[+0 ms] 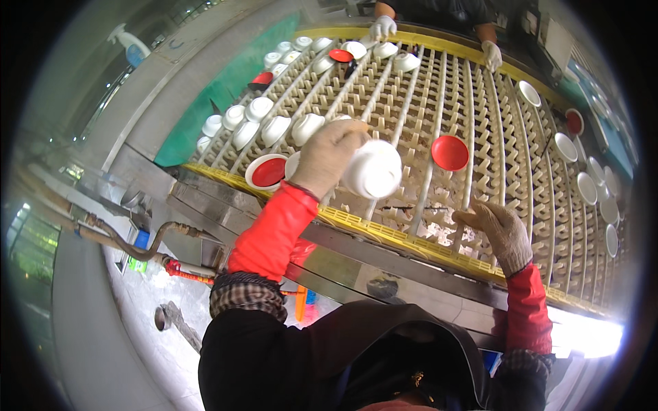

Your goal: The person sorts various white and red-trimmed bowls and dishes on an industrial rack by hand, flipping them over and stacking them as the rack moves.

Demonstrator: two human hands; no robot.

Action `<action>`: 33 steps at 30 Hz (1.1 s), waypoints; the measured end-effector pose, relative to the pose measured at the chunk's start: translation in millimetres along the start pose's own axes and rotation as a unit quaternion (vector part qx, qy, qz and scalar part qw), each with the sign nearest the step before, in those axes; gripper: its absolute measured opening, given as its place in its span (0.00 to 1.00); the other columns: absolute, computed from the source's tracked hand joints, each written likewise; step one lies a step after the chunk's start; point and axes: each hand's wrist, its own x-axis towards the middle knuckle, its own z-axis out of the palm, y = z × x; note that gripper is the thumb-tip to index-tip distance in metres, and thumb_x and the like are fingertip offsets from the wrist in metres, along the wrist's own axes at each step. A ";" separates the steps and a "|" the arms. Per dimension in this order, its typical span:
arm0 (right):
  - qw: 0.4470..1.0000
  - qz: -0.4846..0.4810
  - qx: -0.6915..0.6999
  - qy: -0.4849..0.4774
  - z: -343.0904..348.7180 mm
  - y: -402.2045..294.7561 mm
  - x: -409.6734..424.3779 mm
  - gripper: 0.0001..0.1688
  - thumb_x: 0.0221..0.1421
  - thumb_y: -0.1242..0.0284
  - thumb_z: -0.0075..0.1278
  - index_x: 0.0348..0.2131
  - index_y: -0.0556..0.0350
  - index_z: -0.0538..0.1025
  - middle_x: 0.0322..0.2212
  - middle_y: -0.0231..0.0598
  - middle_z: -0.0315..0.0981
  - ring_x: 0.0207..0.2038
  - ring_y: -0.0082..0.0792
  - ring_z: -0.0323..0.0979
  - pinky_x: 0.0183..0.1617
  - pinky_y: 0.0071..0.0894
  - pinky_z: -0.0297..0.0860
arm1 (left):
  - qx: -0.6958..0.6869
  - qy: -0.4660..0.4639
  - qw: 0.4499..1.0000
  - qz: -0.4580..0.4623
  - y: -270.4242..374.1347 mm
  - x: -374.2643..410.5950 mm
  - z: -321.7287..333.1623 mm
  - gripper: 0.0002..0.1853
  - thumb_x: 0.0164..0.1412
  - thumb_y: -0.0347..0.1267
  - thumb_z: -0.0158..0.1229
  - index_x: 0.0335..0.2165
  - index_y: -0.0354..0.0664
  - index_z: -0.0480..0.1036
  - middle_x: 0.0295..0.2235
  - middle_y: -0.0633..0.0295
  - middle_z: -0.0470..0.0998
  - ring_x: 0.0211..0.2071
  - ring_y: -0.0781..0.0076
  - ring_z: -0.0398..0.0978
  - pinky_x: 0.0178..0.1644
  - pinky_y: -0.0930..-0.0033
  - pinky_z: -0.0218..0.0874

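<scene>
My left hand (329,156), in a beige fabric glove, grips a white bowl (374,169) by its side, above the pegged conveyor belt (401,123). The bowl is slightly blurred. My right hand (493,231), gloved alike, is over the belt's near edge with its fingers pointing left; I see nothing in it. A red bowl (450,153) sits on the belt between and beyond my hands. Left of my left hand, a white bowl with a red inside (267,172) lies by the yellow edge. Several white bowls (276,130) stand on the belt behind it.
Across the belt, a co-worker's gloved hands (383,27) are at the far yellow rim. More white and red bowls (354,50) lie at the far left, and white dishes (586,188) at the right. A green panel (226,92) borders the left end; a spray bottle (129,45) stands beyond.
</scene>
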 end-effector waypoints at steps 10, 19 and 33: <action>0.974 -0.134 -0.180 0.037 -4.2 -0.5 -13.1 0.26 0.71 0.67 0.61 0.62 0.63 0.80 0.45 0.49 0.90 0.49 0.43 0.88 0.55 0.40 0.80 | 0.410 -0.140 0.882 -0.183 -21.9 -66.2 -124.9 0.23 0.59 0.51 0.69 0.35 0.40 0.83 0.37 0.43 0.86 0.45 0.42 0.82 0.52 0.50 0.73; 0.877 -0.380 -0.284 -0.072 41.5 -64.2 37.1 0.42 0.58 0.66 0.72 0.65 0.64 0.75 0.56 0.58 0.82 0.56 0.57 0.82 0.58 0.50 0.79 | 0.469 -0.064 0.874 -0.110 -104.1 -53.7 -125.0 0.21 0.73 0.44 0.53 0.37 0.37 0.82 0.39 0.41 0.84 0.48 0.37 0.81 0.54 0.38 0.70; 0.854 -0.406 -0.285 -0.155 254.3 -69.7 177.8 0.32 0.56 0.60 0.68 0.58 0.44 0.81 0.52 0.53 0.82 0.56 0.59 0.79 0.60 0.52 0.76 | -0.111 0.512 0.826 -0.207 -78.4 -64.5 -124.2 0.21 0.73 0.42 0.59 0.46 0.33 0.86 0.46 0.54 0.87 0.40 0.61 0.87 0.43 0.62 0.80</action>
